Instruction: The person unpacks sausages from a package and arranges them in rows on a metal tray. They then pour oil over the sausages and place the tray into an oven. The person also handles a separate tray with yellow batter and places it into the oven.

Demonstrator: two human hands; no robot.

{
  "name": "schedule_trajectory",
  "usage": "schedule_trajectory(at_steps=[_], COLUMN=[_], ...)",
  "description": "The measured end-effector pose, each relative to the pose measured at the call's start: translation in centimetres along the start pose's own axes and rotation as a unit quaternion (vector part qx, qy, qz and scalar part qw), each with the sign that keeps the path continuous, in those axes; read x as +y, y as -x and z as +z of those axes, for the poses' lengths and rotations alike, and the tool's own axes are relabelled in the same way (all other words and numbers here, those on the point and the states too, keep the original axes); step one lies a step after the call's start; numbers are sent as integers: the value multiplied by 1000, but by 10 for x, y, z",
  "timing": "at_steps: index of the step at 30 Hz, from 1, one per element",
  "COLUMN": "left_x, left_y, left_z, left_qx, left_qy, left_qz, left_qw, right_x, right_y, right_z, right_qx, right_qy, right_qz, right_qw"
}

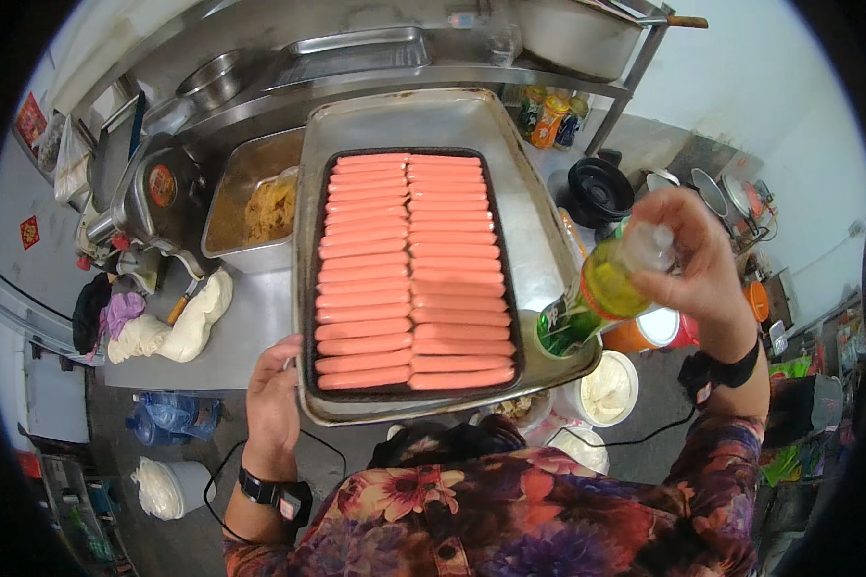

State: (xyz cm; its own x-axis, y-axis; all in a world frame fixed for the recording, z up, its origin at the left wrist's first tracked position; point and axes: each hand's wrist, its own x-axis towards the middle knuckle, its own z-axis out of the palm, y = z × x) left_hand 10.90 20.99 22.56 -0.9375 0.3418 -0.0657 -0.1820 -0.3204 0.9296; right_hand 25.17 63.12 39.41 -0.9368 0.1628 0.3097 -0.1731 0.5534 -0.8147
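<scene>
Pink sausages lie in two long columns, side by side, on a dark rectangular baking pan. That pan sits within a larger, worn metal tray in front of me. My left hand has its fingers wrapped round the tray's near left rim. Over on the right, my right hand grips a green plastic bottle with yellowish liquid by its upper part. The bottle leans, its base over the tray's near right corner; whether the base touches the tray I cannot tell.
Left of the tray stand a metal pan of brown food and a grey machine. A pale cloth and a knife lie on the counter. White tubs stand below at right. A shelf crosses the back.
</scene>
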Motion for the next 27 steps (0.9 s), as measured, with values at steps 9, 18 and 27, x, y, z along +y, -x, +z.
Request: schedule_trajectory(at_steps=[9,18,27], left_x=[24,30,36], left_y=[-10,-32,-56], left_z=[-36,24,23], left_qx=[-140,-479,-607], left_qy=[-101,-327,-272], left_qz=[-20,154,18], left_qw=[985,800,747], right_x=[16,69,13], right_y=[50,85,39], right_z=[69,127,92], right_qx=[144,217,117], right_qy=[-103,-99,226], right_qz=[44,32,96], right_qw=[983,970,962])
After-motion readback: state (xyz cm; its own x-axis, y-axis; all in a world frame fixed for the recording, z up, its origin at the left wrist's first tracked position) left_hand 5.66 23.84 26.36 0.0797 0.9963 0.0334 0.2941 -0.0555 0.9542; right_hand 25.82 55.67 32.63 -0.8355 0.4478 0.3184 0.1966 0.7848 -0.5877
